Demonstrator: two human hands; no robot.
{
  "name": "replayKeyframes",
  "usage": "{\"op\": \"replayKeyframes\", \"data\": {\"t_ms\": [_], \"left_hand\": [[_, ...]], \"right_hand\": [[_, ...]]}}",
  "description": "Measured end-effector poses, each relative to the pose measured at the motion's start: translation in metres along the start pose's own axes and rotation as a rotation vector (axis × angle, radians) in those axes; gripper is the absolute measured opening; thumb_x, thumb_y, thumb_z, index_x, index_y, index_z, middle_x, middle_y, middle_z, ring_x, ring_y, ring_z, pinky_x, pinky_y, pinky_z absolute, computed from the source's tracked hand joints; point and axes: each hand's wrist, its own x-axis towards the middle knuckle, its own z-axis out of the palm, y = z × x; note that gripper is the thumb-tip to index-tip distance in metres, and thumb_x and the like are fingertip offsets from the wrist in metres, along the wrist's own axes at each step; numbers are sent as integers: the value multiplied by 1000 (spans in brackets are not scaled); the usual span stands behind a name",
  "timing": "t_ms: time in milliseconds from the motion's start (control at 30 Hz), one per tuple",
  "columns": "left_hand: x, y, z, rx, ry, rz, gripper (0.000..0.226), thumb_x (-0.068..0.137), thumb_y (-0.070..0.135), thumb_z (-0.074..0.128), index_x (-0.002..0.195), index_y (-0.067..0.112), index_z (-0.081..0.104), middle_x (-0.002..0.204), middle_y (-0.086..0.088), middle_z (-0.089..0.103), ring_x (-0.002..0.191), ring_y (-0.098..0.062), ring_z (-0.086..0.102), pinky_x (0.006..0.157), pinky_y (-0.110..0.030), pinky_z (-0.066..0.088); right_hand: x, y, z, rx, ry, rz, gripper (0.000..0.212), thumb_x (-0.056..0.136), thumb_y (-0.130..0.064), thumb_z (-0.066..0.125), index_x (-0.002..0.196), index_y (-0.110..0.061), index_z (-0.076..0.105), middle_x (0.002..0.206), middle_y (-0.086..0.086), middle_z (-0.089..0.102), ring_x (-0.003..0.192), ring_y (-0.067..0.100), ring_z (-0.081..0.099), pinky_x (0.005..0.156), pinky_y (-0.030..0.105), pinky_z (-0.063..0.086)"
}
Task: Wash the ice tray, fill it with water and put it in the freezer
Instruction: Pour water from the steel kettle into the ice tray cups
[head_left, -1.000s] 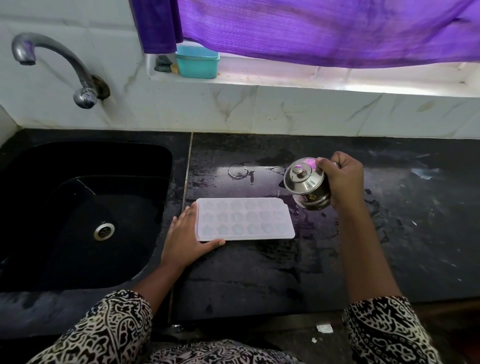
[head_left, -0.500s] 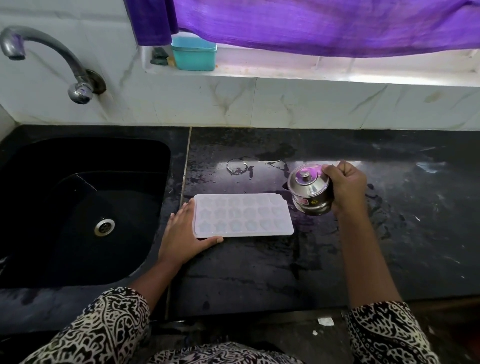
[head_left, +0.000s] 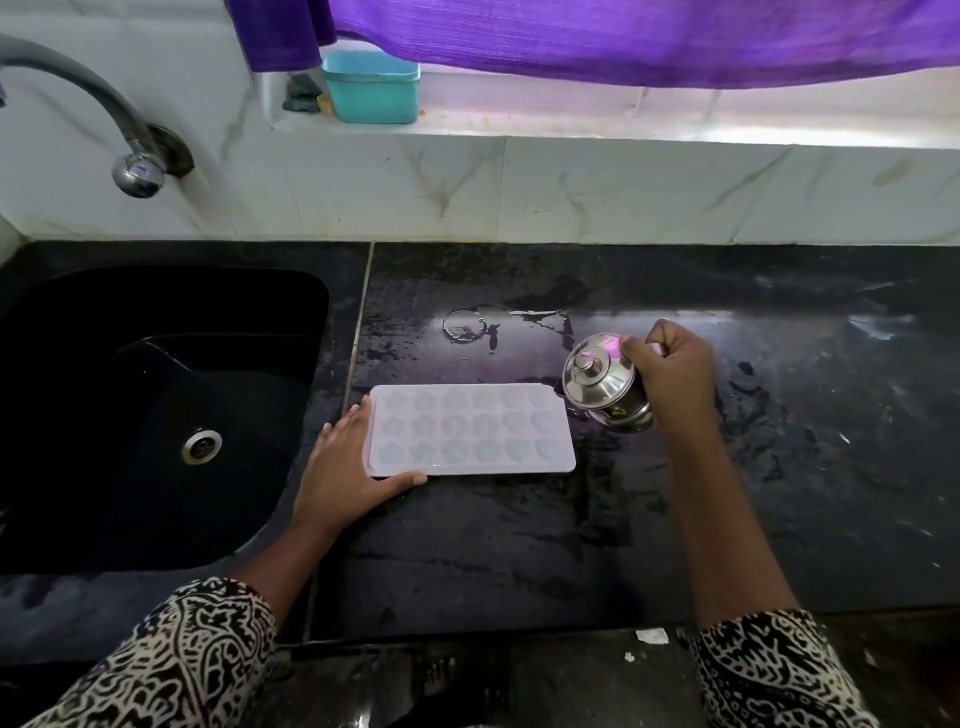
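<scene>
A pale white ice tray (head_left: 470, 430) with flower-shaped cells lies flat on the wet black counter (head_left: 519, 545), just right of the sink. My left hand (head_left: 348, 467) rests against its left end, fingers straight, thumb along the near edge. My right hand (head_left: 667, 371) grips a small steel pot with a knobbed lid (head_left: 602, 382), tilted toward the tray's far right corner and resting on or just above the counter.
A black sink (head_left: 156, 415) with a steel drain lies at the left, a curved steel tap (head_left: 93, 109) above it. On the window ledge stands a teal plastic box (head_left: 371, 85) under a purple curtain (head_left: 623, 36). Water puddles mark the counter behind the tray.
The steel pot came down from a raised tilt toward the counter beside the tray's right end. My left hand and the tray have stayed in place.
</scene>
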Motion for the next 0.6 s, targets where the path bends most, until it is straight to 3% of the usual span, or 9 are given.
{"op": "replayKeyframes", "data": {"t_ms": [167, 600], "left_hand": [[-1, 3, -1, -7, 4, 3, 138, 45, 99, 37, 151, 13, 19, 156, -3, 27, 144, -16, 22, 119, -38, 10], [1, 2, 1, 11, -8, 7, 127, 53, 86, 48, 153, 15, 16, 158, 1, 23, 146, -9, 14, 120, -37, 6]], "right_hand": [[2, 1, 2, -30, -21, -12, 38, 78, -5, 66, 56, -17, 38, 49, -7, 38, 46, 4, 32, 46, 18, 32], [4, 1, 0, -114, -63, -42, 37, 78, -10, 67, 56, -18, 38, 55, -1, 41, 57, 16, 38, 58, 28, 38]]}}
